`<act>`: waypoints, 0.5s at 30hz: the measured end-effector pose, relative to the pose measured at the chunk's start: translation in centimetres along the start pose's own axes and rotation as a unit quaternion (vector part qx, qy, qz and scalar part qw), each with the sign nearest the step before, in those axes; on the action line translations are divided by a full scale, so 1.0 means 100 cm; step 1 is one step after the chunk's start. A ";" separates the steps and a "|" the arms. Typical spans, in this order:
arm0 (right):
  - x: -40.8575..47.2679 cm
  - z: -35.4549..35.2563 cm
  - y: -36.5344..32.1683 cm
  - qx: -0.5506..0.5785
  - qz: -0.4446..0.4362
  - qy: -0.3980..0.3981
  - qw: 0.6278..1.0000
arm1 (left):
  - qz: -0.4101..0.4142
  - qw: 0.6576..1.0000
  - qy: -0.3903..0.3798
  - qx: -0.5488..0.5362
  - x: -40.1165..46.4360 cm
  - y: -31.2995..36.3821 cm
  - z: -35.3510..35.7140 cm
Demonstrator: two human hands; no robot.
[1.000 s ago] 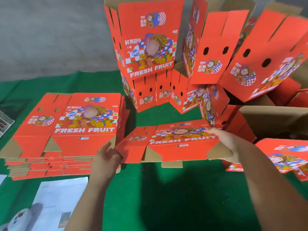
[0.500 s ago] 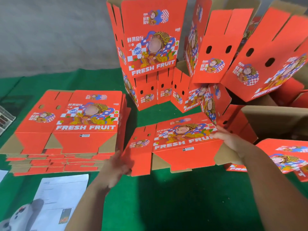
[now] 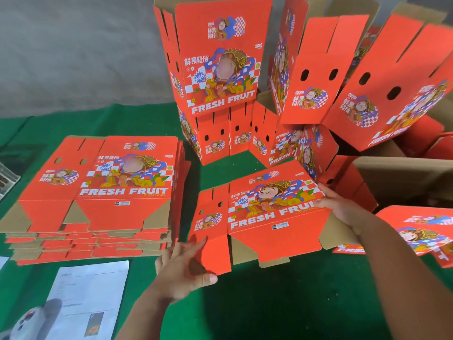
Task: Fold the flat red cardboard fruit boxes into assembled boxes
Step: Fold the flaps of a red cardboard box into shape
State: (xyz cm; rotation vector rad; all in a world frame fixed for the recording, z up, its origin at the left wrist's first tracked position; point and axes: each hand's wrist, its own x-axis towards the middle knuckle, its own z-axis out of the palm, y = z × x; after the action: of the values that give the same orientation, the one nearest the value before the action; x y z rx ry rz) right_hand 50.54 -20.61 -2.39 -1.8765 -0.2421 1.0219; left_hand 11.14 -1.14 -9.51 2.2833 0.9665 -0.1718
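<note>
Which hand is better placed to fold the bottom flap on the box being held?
Probably the left hand: it grips the flat box at its bottom flaps. The right hand steadies the far edge.

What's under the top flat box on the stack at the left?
Under the top flat box lie more flat boxes, only their front edges showing, on the green cloth. Their printed faces are covered.

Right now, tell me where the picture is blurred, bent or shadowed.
Head view: wide-angle bend tilts the assembled boxes outward at the top right; the left hand is slightly motion-blurred; a soft shadow falls on the green cloth beneath the held flat box.
</note>
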 end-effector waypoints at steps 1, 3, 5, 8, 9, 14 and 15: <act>0.000 0.000 -0.001 -0.004 0.000 0.003 1.000 | 0.021 0.999 0.007 -0.031 0.001 0.001 -0.002; 0.000 0.002 -0.003 -0.005 -0.009 0.015 1.000 | 0.074 0.986 0.060 -0.137 0.003 0.005 -0.002; -0.002 0.007 -0.002 -0.002 -0.009 0.025 1.000 | 0.093 0.967 0.146 -0.187 0.004 0.012 -0.001; -0.005 0.013 0.000 0.015 -0.002 0.045 0.999 | 0.082 0.954 0.283 -0.049 0.009 0.018 -0.010; -0.006 0.015 -0.001 0.035 0.003 0.053 0.998 | 0.078 0.945 0.317 -0.037 0.011 0.020 -0.014; -0.017 0.018 0.002 0.221 0.000 0.023 0.975 | 0.051 0.914 0.356 -0.188 0.023 0.039 -0.032; -0.022 0.016 0.005 0.275 -0.002 -0.005 0.961 | 0.051 0.903 0.378 -0.199 0.025 0.043 -0.037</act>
State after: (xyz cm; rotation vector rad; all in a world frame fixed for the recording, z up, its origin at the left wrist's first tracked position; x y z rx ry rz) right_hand 47.87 -21.06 -1.89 -1.3642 0.0352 0.9737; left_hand 15.39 0.33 -5.27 2.0019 1.1073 0.9410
